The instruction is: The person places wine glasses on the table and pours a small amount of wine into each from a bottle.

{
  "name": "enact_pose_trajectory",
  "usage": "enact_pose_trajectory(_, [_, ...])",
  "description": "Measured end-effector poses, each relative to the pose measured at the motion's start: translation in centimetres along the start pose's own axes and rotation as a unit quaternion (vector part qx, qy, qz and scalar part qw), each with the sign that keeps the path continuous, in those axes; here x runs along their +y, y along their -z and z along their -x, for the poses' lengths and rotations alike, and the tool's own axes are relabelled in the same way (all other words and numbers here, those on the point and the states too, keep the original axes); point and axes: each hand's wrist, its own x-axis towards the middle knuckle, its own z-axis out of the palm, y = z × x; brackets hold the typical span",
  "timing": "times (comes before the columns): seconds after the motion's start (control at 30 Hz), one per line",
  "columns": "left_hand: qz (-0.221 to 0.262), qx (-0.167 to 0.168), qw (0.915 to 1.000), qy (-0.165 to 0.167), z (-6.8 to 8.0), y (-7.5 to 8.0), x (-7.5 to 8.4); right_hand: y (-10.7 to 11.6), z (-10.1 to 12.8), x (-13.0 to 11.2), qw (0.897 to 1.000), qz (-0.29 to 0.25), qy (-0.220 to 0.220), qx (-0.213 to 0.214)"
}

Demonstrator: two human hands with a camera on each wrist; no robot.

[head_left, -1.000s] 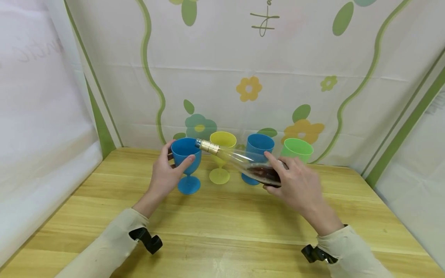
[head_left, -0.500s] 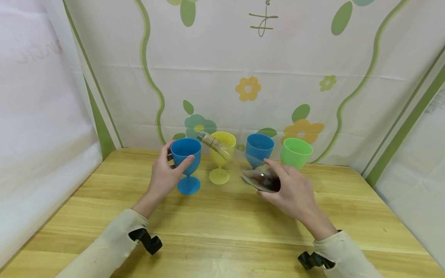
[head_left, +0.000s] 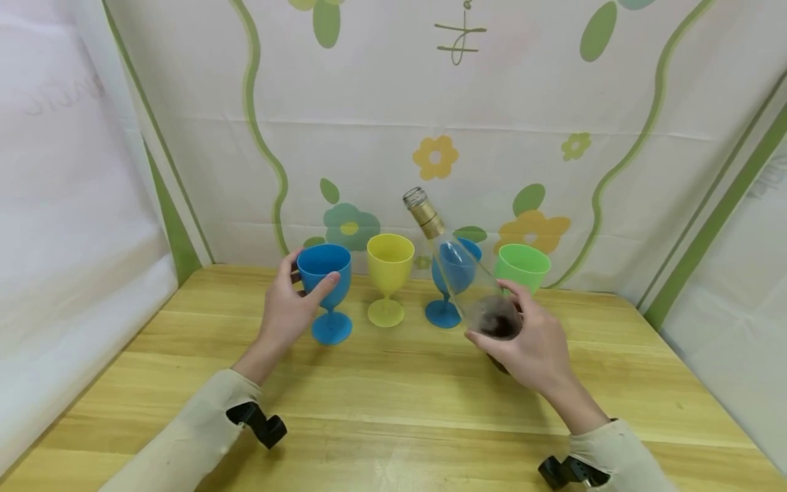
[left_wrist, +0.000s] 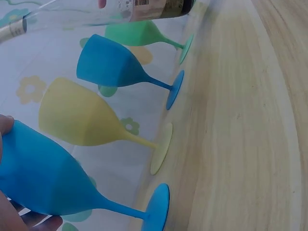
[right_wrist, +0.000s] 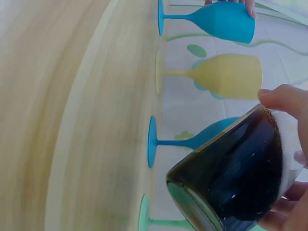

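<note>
My left hand grips the bowl of a blue goblet at the left end of a row, its thumb across the front. That goblet stands upright on its foot. In my right hand is a clear glass bottle with a gold neck band, held round its lower body. The bottle leans with its mouth up and to the left, and dark liquid lies in its base, which shows clear of the table in the right wrist view. Behind the bottle stands a second blue goblet, partly hidden.
A yellow goblet stands between the two blue ones. At the row's right end is a green goblet, partly covered by my right hand. Behind them hangs a white flowered cloth at the back of the wooden table.
The bottle has swung from nearly level, its mouth at the left blue goblet's rim, to a steeper mouth-up tilt farther right. My left hand keeps its grip on the goblet.
</note>
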Motion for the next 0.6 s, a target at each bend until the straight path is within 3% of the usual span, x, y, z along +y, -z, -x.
enact_pose_trajectory(0.33, [-0.018, 0.017, 0.9997, 0.001, -1.1, 0.4, -0.2, 1.3, 0.5, 1.7, 0.994, -0.048, -0.084, 0.049])
enact_pose_trajectory(0.6, [-0.034, 0.028, 0.999, 0.008, -2.2, 0.7, -0.5, 2.6, 0.9, 3.4, 0.972, -0.09, -0.199, 0.084])
